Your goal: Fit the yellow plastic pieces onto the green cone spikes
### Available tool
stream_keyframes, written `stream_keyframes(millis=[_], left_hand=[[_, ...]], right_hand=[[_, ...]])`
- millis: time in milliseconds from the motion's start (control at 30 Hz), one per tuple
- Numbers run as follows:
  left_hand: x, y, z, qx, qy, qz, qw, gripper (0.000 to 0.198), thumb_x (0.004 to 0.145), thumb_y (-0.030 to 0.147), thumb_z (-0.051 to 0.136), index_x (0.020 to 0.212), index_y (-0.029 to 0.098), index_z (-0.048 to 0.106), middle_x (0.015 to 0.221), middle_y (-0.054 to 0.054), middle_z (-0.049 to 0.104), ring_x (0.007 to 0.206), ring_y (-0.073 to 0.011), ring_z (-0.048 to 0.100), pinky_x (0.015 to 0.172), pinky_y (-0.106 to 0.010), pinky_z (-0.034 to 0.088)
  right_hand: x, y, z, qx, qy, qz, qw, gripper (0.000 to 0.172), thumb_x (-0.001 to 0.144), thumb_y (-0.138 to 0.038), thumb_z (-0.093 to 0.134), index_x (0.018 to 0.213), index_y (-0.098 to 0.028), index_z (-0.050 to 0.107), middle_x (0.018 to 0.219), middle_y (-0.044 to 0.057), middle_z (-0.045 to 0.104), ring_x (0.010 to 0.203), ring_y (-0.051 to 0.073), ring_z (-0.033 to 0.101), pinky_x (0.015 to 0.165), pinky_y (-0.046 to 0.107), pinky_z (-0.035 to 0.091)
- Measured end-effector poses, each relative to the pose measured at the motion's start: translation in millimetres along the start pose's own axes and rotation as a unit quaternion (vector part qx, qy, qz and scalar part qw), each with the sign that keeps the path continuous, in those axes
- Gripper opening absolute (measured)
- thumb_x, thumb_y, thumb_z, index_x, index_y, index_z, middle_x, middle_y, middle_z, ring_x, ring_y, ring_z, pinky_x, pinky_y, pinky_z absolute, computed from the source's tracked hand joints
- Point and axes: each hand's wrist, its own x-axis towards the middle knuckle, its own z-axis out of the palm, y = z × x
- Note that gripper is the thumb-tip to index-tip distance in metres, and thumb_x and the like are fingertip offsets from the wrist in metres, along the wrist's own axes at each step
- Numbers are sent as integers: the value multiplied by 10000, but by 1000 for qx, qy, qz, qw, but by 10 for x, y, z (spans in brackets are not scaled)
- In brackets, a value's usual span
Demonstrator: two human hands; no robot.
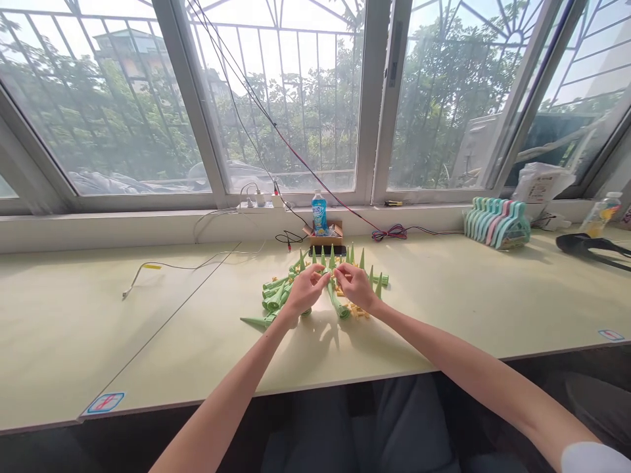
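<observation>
Green tapered pieces (274, 301) sit at the frame's centre — some upright, others lying loose beside yellow parts (359, 311) — so work looks partway along. Left hand (303, 289) and right hand (357, 288) nearly meet, fingertips bunched; whether 1 or both grip anything, I can't tell.

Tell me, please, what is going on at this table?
At the table, a person's left hand and right hand nearly meet among green pointed pieces, some upright, others lying down. Small yellow pieces lie by the right hand. What the two hands are pinching, if anything, is too small to tell.
</observation>
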Motion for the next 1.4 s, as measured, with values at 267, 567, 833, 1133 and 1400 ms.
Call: stream_keyframes(millis=[267, 567, 833, 1133, 1400], left_hand=[[197, -60, 64, 59, 42, 32, 997, 228, 880, 375, 484, 969, 186, 574, 573, 25, 584, 482, -125, 505, 504, -245, 398], [116, -163, 41, 90, 69, 105, 988, 234, 924, 397, 444, 964, 191, 547, 610, 23, 560, 521, -117, 503, 512, -228, 400], [40, -221, 29, 146, 42, 135, 979, 244, 946, 413, 429, 999, 206, 546, 647, 23, 548, 544, -121, 508, 542, -235, 417], [-19, -189, 67, 178, 90, 203, 959, 220, 960, 382, 448, 992, 189, 549, 816, -24, 615, 572, -109, 530, 556, -236, 417], [-77, -175, 141, 162, 83, 229, 956, 201, 966, 370, 443, 943, 193, 535, 866, -27, 580, 557, -84, 516, 517, -217, 403]], right_hand=[[110, 79, 54, -55, 22, -37, 998, 288, 904, -431, 465, 726, -207, 494, 606, -28, 472, 485, 103, 393, 479, 242, 304], [52, 179, 149, -70, 26, -64, 995, 297, 932, -439, 441, 766, -202, 511, 609, -31, 447, 520, 105, 363, 504, 231, 311], [-46, 190, 99, -53, 5, -66, 996, 314, 930, -461, 446, 772, -202, 524, 611, -22, 479, 500, 100, 365, 484, 236, 319], [-63, 120, 46, -39, 6, -56, 998, 282, 924, -426, 454, 749, -209, 494, 601, -27, 456, 492, 101, 364, 485, 239, 318], [-71, 101, 21, -55, 19, -38, 998, 324, 934, -429, 438, 698, -208, 460, 555, -39, 393, 472, 104, 329, 464, 248, 252]])
